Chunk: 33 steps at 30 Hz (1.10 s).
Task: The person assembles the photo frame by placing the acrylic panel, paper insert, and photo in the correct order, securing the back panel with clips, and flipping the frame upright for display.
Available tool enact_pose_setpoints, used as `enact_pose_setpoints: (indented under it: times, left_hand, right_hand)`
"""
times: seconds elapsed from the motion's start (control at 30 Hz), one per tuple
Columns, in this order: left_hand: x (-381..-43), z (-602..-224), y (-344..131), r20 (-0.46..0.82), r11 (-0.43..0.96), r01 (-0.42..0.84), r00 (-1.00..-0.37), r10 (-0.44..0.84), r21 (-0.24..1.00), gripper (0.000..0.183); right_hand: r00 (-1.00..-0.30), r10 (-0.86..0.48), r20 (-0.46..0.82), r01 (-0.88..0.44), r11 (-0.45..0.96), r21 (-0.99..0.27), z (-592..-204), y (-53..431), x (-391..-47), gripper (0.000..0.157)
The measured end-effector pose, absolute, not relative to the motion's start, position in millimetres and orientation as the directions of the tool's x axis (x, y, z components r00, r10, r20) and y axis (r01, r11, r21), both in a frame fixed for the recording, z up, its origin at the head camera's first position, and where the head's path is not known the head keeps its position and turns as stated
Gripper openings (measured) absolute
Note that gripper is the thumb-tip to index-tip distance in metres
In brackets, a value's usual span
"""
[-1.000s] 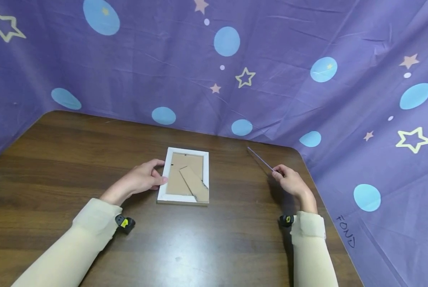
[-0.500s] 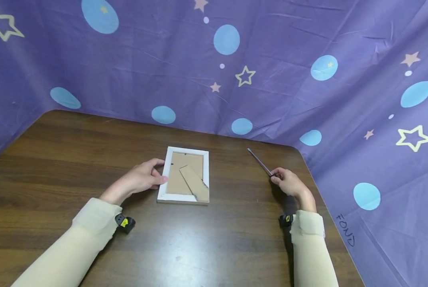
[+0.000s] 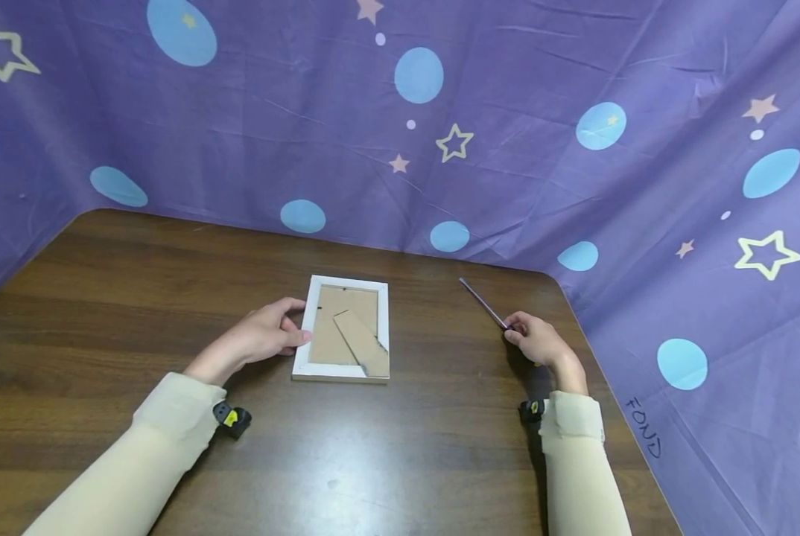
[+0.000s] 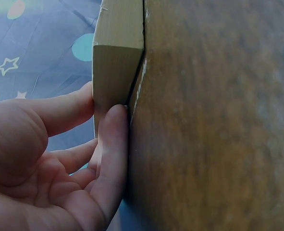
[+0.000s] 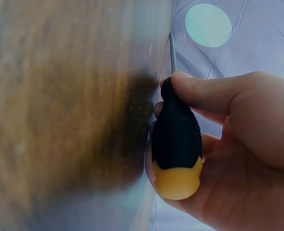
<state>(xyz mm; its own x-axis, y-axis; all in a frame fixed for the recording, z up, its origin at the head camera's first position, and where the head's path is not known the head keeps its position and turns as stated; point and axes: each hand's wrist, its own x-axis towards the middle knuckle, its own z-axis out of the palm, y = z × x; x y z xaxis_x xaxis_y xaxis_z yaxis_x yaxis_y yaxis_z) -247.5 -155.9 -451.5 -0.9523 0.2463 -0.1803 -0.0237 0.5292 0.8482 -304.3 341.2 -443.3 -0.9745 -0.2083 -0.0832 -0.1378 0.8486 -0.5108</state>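
A white picture frame lies face down on the table, its brown backing board and angled stand flap uppermost. My left hand pinches the frame's left side, with the thumb on the back face; the left wrist view shows fingers against the frame's edge. Off to the right, my right hand holds a screwdriver by its black and yellow handle. Its thin metal shaft points away, up and left in the head view. Thumb and fingers wrap the handle in the right wrist view.
The brown wooden table has rounded back corners. A purple curtain with stars and blue ovals stands behind it and along the right side, near my right forearm. Small black devices sit at both wrists.
My right hand has tilted the screwdriver slightly, so the dark top of the handle now shows at my fingertips. The frame and my left hand stay in place.
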Motion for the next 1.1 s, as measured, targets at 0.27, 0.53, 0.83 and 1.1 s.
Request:
enact_pose_setpoints:
  times: [0.27, 0.53, 0.83, 1.1]
  left_hand:
    - [-247.2, -452.0, -155.9, -0.18, 0.528, -0.024, -0.953, 0.246, 0.849, 0.072]
    - [-247.5, -452.2, -156.6, -0.176, 0.531, -0.022, -0.954, 0.242, 0.847, 0.071]
    - [-247.1, -452.9, -156.5, -0.168, 0.528, -0.014, -0.955, 0.245, 0.849, 0.071]
    - [-246.6, -452.5, -155.6, -0.182, 0.533, -0.028, -0.954, 0.239, 0.845, 0.072]
  right_hand:
    - [-0.972, -0.235, -0.028, -0.198, 0.871, -0.45, -442.5, 340.1, -305.0, 0.017]
    - [-0.971, -0.239, -0.003, -0.214, 0.873, -0.439, -442.0, 341.1, -305.1, 0.019]
    - [-0.97, -0.244, -0.005, -0.219, 0.879, -0.425, -441.9, 342.0, -306.7, 0.019]
    - [-0.97, -0.242, -0.01, -0.213, 0.873, -0.438, -440.9, 340.6, -305.7, 0.019]
